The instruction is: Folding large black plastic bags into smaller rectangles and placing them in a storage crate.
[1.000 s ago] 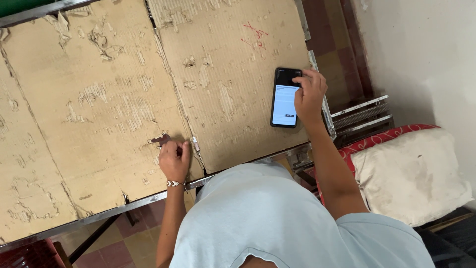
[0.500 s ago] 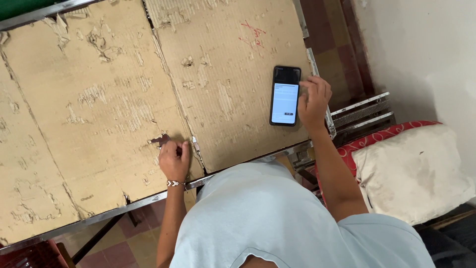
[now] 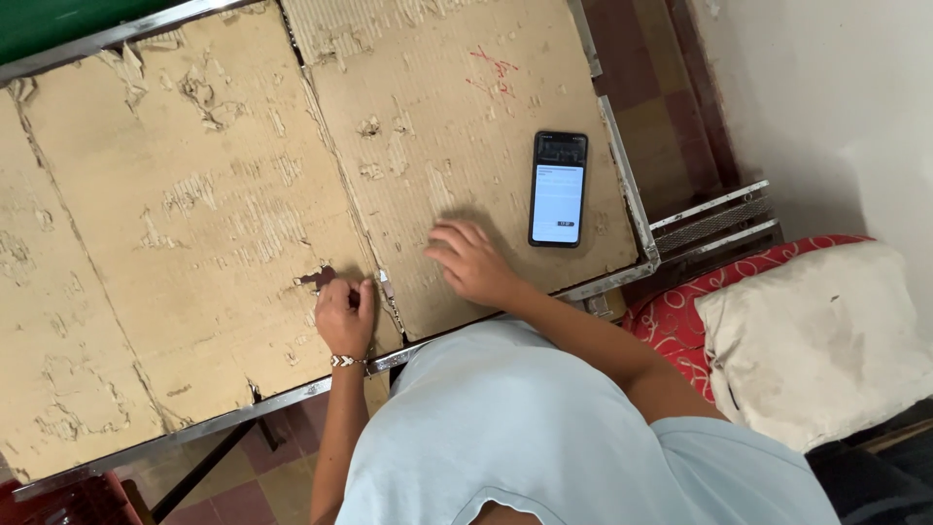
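The smartphone [image 3: 558, 189] lies flat, screen lit and facing up, on the worn cardboard sheet [image 3: 194, 224] covering the metal-framed table [image 3: 628, 194]. Its long axis runs almost straight away from the person, near the table's right edge. The right hand [image 3: 473, 261] rests empty with fingers loosely spread, just left of and nearer than the phone, not touching it. The left hand [image 3: 344, 316] is curled into a loose fist on the cardboard.

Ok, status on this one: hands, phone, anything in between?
Left hand fisted on the cardboard, empty. Right hand flat on it, empty. Phone lies apart, screen lit. Nothing between.
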